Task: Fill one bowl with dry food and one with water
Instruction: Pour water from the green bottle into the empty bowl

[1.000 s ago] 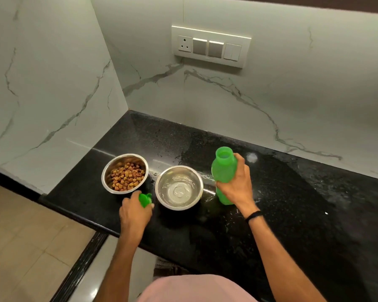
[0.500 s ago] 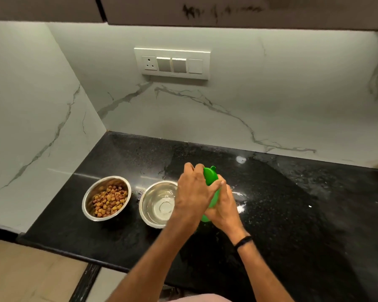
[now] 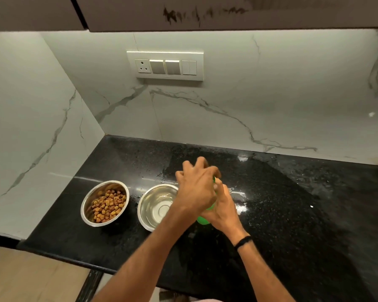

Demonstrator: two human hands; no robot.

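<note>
Two steel bowls stand side by side on the black counter (image 3: pixel 292 214). The left bowl (image 3: pixel 90 198) holds brown dry food. The right bowl (image 3: pixel 153 205) holds clear water. Just right of it stands a green bottle (image 3: pixel 203 220), mostly hidden by my hands. My right hand (image 3: pixel 224 211) grips the bottle's body. My left hand (image 3: pixel 196 186) sits over the bottle's top, fingers curled round the cap, which is hidden beneath it.
Marble walls close the counter at the back and left. A switch panel (image 3: pixel 165 65) is on the back wall, under dark upper cabinets (image 3: pixel 205 12). Water marks glint on the counter right of the bottle. The counter's front edge drops to a tiled floor (image 3: pixel 31 277).
My left hand carried the green cap from in front of the bowls up onto the bottle's top and stays over it. The view has tilted up.
</note>
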